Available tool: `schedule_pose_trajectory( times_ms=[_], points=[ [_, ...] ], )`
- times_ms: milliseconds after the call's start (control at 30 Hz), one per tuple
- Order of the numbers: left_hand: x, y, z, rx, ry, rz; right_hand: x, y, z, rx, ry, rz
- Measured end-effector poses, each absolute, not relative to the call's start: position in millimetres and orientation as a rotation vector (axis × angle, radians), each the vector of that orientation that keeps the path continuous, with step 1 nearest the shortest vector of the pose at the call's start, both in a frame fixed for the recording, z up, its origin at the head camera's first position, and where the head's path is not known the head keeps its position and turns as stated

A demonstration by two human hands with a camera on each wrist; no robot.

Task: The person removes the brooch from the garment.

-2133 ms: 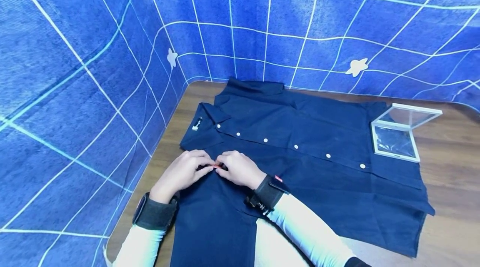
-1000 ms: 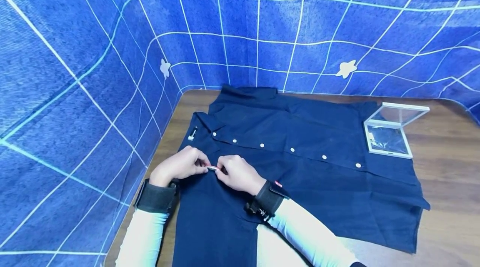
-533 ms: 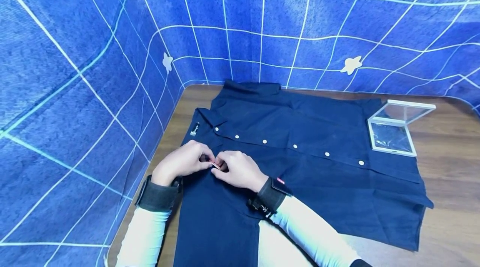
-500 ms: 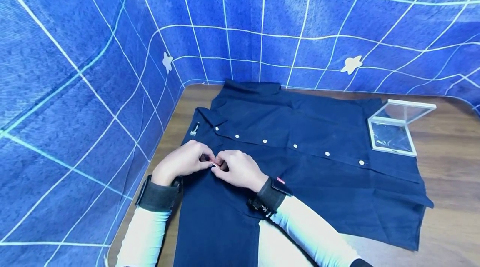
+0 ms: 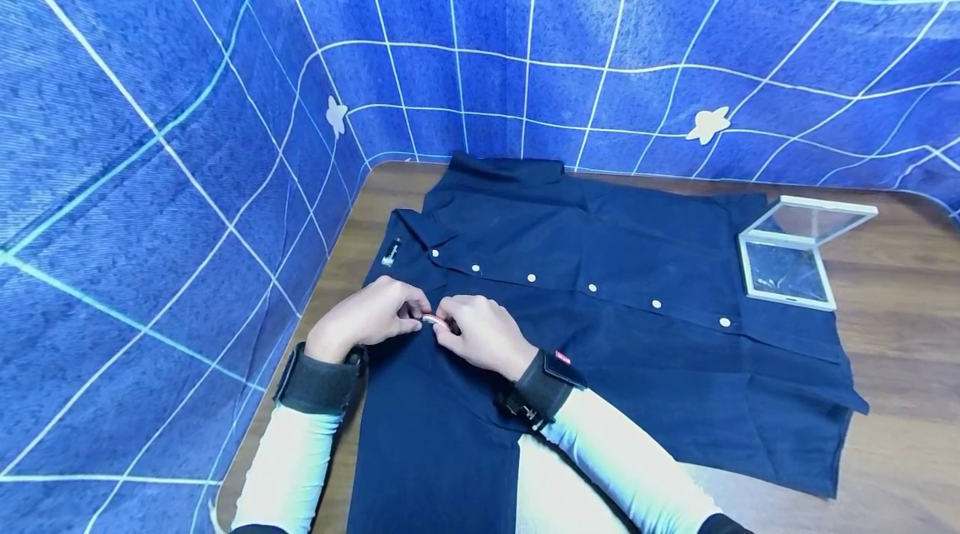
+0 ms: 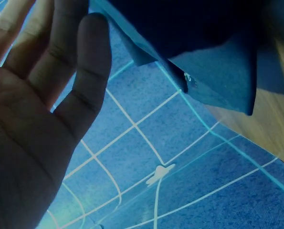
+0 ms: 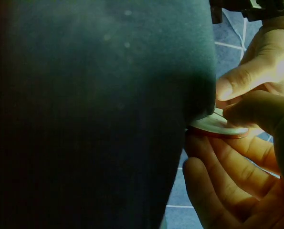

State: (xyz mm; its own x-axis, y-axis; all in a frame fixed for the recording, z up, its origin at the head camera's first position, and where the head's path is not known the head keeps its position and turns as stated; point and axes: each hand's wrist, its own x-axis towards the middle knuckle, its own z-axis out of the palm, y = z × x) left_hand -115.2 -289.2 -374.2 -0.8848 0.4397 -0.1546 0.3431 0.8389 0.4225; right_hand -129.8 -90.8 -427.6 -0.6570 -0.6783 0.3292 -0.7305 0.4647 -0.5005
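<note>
A dark navy shirt (image 5: 645,351) with white buttons lies spread out, its collar toward the left. Over its chest, just below the collar, a round badge (image 5: 434,320) with a red rim is held between both hands. My right hand (image 5: 483,334) pinches it between thumb and fingers; the right wrist view shows the badge's pale back (image 7: 217,125) up close. From the other side, my left hand (image 5: 371,321) has thumb and fingertips at the badge's left edge, bent in a pinch. In the left wrist view the left hand (image 6: 41,109) hides what its fingertips grip.
A white square case (image 5: 787,267) with its clear lid raised stands on the shirt's hem at right. The wooden table (image 5: 892,334) shows around the shirt. A blue gridded curtain (image 5: 570,34) with pale stars closes off the back and left.
The badge, edge-on between close fingertips half a second ago, now shows more of its surface. My hands have turned it slightly and stay over the same part of the shirt.
</note>
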Motion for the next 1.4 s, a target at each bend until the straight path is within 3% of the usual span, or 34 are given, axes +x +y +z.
schedule_pose_trajectory(
  times_ms=[1033,1400],
  points=[
    [-116,-285,-379,0.755,2.863,0.581,-133,-102,-433,1.178,-2.712,0.998],
    [-117,-284,-378,0.675,2.813,0.611,-134,-102,-436,1.154,-2.735,0.962]
  ],
)
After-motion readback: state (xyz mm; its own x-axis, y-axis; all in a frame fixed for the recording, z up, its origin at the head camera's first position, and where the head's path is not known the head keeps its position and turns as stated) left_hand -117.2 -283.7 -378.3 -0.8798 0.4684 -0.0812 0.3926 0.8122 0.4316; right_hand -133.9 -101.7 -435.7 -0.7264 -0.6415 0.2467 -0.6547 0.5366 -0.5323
